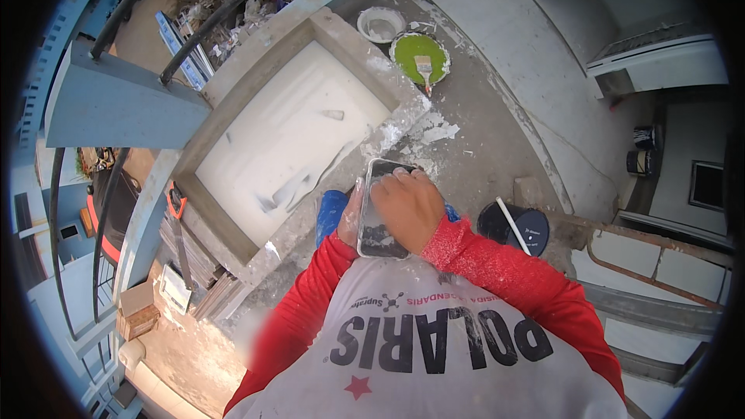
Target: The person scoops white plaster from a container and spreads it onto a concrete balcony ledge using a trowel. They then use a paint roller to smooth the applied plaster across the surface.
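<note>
A shallow rectangular object with a pale rim and a dark, smeared face (379,242), like a tray or a cased device, is held close to my body. My left hand (351,217) grips its left long edge. Across its face lies my right hand (410,206), fingers bent and pressed down. Those fingertips are hidden, so I cannot tell whether they pinch anything. Both red sleeves carry white dust. Just beyond my hands is a concrete trough (256,254) holding milky white liquid (287,124), with a few dark pieces showing at its surface.
Beyond the trough stand a white bucket (381,25) and a green-topped bucket (407,50) with a paintbrush (424,67) on it. A dark lidded bucket (508,225) with a white stick (514,226) is at my right. An orange-handled saw (178,209) leans left of the trough.
</note>
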The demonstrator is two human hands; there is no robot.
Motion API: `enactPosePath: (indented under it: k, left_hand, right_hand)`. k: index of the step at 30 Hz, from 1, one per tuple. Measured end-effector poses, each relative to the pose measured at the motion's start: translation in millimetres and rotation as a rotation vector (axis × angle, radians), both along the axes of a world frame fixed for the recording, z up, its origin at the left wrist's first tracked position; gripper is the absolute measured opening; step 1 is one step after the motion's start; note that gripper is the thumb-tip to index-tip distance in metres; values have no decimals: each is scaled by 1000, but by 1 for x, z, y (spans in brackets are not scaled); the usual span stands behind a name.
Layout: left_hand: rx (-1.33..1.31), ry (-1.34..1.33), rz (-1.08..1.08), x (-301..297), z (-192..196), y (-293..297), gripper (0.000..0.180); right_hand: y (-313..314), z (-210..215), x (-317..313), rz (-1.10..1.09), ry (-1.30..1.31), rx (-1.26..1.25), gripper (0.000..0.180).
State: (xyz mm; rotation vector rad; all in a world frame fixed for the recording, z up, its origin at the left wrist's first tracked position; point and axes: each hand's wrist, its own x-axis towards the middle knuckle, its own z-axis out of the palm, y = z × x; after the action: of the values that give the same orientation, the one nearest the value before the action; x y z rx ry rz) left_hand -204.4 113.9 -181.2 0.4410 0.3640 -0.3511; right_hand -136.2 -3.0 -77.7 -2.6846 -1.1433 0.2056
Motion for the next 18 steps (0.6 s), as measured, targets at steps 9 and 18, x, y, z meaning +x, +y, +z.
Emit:
enactPosePath:
  k: [9, 18]
  left_hand:
    - [-306, 4, -39, 2, -18, -1, 60]
    - [-164, -25, -7, 4, -7, 2, 60]
  right_hand:
    - [-13, 9, -11, 150, 188, 53, 4]
    - [-14, 2, -3, 279, 137, 13, 11]
